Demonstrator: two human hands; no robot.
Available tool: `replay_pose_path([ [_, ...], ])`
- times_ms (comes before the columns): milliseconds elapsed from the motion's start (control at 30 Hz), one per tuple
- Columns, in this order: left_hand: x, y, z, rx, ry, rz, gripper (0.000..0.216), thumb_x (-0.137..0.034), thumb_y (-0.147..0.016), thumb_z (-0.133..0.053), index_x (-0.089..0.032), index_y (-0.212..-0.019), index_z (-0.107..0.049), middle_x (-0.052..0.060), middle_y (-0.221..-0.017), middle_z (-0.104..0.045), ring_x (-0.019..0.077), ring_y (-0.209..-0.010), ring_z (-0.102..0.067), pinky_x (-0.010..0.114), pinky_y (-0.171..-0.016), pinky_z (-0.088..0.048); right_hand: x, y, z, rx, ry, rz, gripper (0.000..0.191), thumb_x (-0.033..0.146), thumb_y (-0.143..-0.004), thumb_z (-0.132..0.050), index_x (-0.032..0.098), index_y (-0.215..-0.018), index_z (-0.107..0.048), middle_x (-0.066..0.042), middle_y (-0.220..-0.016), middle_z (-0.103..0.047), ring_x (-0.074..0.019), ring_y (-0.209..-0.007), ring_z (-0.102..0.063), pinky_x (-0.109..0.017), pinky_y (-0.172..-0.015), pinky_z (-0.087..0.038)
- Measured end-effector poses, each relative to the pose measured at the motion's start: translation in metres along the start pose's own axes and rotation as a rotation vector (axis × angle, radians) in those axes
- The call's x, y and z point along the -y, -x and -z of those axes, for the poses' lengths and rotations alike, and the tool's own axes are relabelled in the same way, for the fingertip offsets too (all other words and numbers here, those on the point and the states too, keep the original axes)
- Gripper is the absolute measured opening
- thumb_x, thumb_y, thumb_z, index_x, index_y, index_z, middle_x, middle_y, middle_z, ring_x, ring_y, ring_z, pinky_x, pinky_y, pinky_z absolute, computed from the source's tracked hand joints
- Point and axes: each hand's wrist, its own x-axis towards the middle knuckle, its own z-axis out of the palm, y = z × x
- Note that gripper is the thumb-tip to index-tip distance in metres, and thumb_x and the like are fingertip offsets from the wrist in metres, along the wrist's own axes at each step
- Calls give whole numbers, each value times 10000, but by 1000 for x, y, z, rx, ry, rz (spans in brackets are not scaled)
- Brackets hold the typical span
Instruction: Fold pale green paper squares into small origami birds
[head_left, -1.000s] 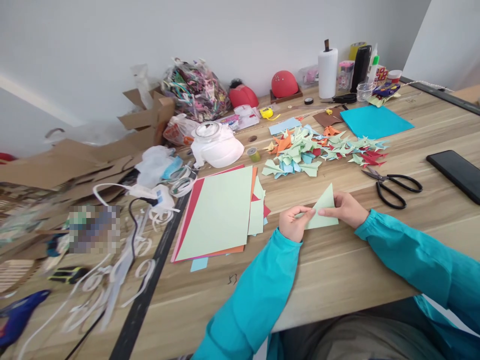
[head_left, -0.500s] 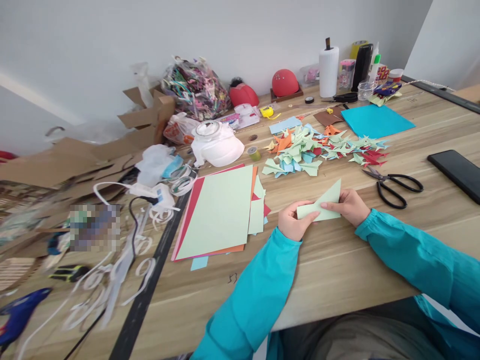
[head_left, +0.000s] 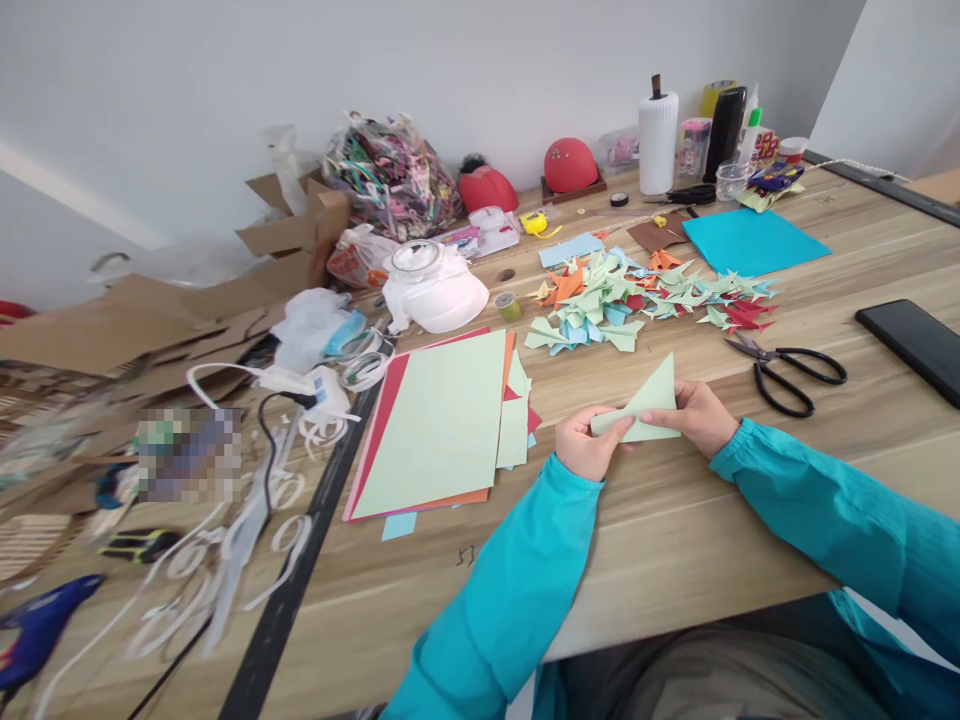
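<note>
A pale green sheet of paper (head_left: 654, 402), partly folded with a pointed corner sticking up, is held just above the table's front part. My left hand (head_left: 586, 440) pinches its left end between thumb and fingers. On the other side, my right hand (head_left: 697, 418) grips the right edge, its thumb pressed on the paper's face. The fingers behind the sheet are mostly hidden. Beyond the hands lies a heap of folded paper cranes (head_left: 600, 300) in green, orange, blue and red. Black-handled scissors (head_left: 786, 370) rest to the right of my right hand.
Left of my hands lies a stack of coloured paper (head_left: 435, 420). A phone (head_left: 915, 345) is at the right, and a turquoise sheet (head_left: 754, 240) lies farther back. White cables (head_left: 289, 500) and a blue glue gun (head_left: 45, 630) occupy the left side.
The upright point of the green paper has shifted slightly left and its fold looks sharper. My right thumb has moved a little along the sheet; both hands still hold it.
</note>
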Motion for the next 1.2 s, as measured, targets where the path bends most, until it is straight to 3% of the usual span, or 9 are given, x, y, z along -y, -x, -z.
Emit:
replay_pose_path([
  [233,-1,1,-1,75,29,26,288,-384,-576,-729,-125,-662,-636,29,-548,-651,157,-446,-611,240,-419,-509,-4,0,3,8,7,9,270,312,-508,-799,145,-704,-719,-48,-702,-714,-180,-600,-638,-289,-560,-505],
  [500,0,0,-1,239,117,139,349,-378,-532,-762,-78,-646,-624,80,-564,-654,149,-416,-586,232,-351,-462,0,-3,6,-137,-30,56,307,303,-430,-829,152,-671,-715,-40,-689,-715,-200,-605,-642,-317,-592,-517],
  [700,-1,-2,-1,232,108,225,390,-458,-586,-712,-89,-635,-593,71,-537,-643,152,-415,-593,226,-347,-462,-3,-4,8,-129,-34,117,309,326,-451,-821,166,-694,-720,-46,-749,-721,-232,-688,-657,-347,-636,-532],
  [900,-2,-1,0,230,79,199,429,-515,-584,-692,-108,-609,-557,46,-465,-609,130,-353,-548,214,-318,-431,-3,-5,9,-126,-19,118,341,359,-443,-820,166,-707,-721,-49,-767,-722,-244,-713,-660,-353,-643,-543],
  [1067,-2,-1,0,209,80,206,518,-609,-656,-573,-96,-589,-567,84,-488,-624,136,-374,-564,216,-328,-437,-3,-5,9,-140,-20,130,321,353,-468,-814,168,-714,-721,-52,-788,-723,-247,-740,-663,-361,-676,-538],
  [1200,-1,-2,0,198,89,152,432,-512,-590,-689,-95,-614,-580,85,-562,-656,133,-408,-579,217,-359,-458,-2,-6,11,-151,-21,139,316,332,-460,-820,168,-711,-721,-48,-762,-723,-231,-699,-660,-351,-652,-533],
])
